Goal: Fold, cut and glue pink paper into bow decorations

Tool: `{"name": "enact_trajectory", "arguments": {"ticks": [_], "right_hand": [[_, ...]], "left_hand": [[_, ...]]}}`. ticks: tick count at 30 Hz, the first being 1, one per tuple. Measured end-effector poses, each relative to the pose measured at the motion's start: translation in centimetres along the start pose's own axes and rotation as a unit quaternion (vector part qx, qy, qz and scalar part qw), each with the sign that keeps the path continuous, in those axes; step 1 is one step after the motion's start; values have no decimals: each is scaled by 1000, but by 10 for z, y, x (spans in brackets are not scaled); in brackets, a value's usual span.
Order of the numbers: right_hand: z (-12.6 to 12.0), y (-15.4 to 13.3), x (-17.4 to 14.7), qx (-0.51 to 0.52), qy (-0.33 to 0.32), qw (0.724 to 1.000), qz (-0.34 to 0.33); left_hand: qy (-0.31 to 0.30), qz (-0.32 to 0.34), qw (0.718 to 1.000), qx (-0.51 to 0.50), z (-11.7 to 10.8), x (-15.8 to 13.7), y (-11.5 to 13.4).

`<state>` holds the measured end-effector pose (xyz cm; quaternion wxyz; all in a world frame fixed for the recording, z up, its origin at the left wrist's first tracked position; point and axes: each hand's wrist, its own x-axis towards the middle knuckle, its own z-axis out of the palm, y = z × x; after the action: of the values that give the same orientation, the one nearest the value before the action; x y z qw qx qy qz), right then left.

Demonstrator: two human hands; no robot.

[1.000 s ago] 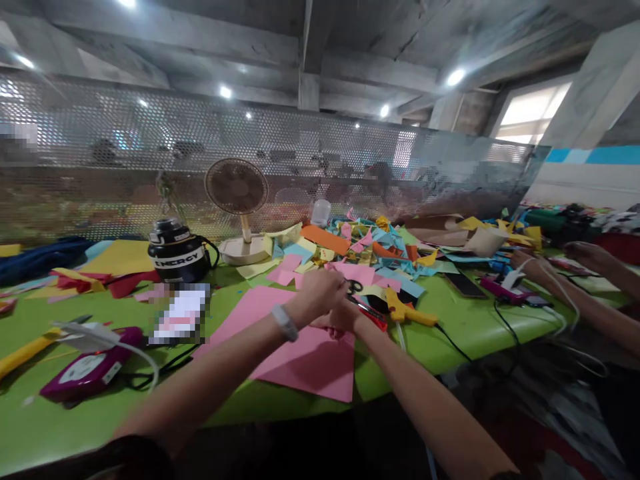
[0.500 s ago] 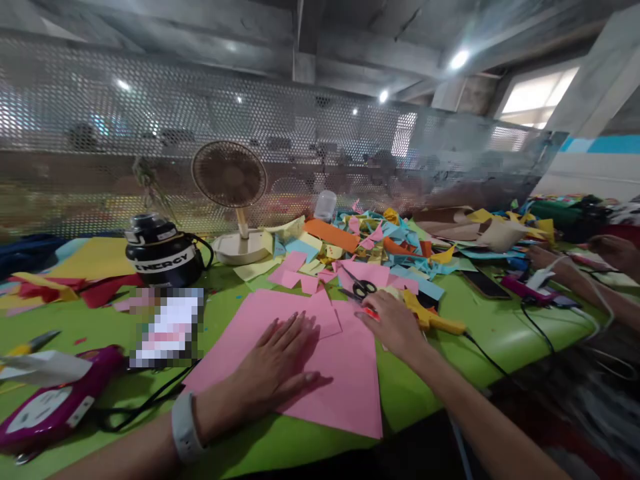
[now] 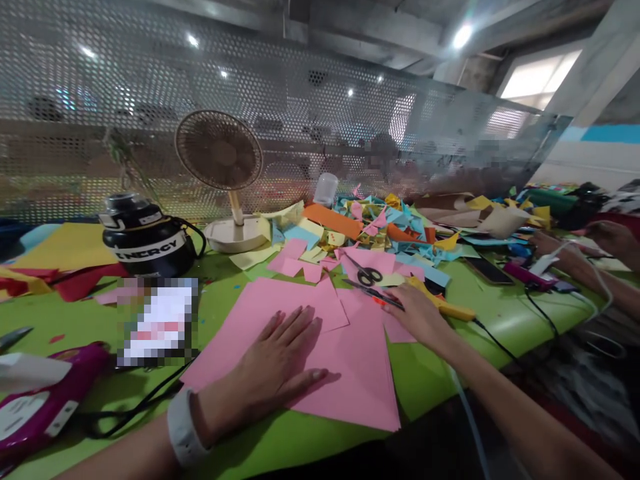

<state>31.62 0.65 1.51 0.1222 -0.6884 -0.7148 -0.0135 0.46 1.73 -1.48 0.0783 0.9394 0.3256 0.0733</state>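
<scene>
The left hand [image 3: 277, 357] lay flat, fingers open, on pink paper [image 3: 350, 380]. The right hand [image 3: 419, 317] touched a dark tool [image 3: 371, 291]; I couldn't tell if it gripped. Past the left hand, a black bottle [image 3: 145, 263] said "ENERGY".

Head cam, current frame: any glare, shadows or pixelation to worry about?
Head view: a ceiling light flares at upper right, and the window is washed out; head view: the left hand casts a soft shadow on the pink paper; head view: coarse pixelation hides detail on a whitish rectangular item left of that paper.
</scene>
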Motion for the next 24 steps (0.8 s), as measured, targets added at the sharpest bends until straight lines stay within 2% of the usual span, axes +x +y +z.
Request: {"name": "enact_trajectory", "arguments": {"ticks": [3, 5, 12, 19, 24], "right_hand": [[3, 4, -5, 42, 47, 998, -21], [6, 2, -8, 55, 48, 997, -38], [4, -11, -8, 40, -12, 996, -77], [-14, -3, -7, 103, -77, 986, -103], [-13, -1, 0, 85, -65, 993, -40]], "left_hand": [[1, 4, 1000, -1, 1, 0, 0], [-7, 3, 1000, -2, 1, 0, 0], [-11, 5, 1000, 0, 0, 1, 1], [-4, 14, 1000, -1, -1, 0, 1], [-20, 4, 1000, 2, -2, 0, 2]]}}
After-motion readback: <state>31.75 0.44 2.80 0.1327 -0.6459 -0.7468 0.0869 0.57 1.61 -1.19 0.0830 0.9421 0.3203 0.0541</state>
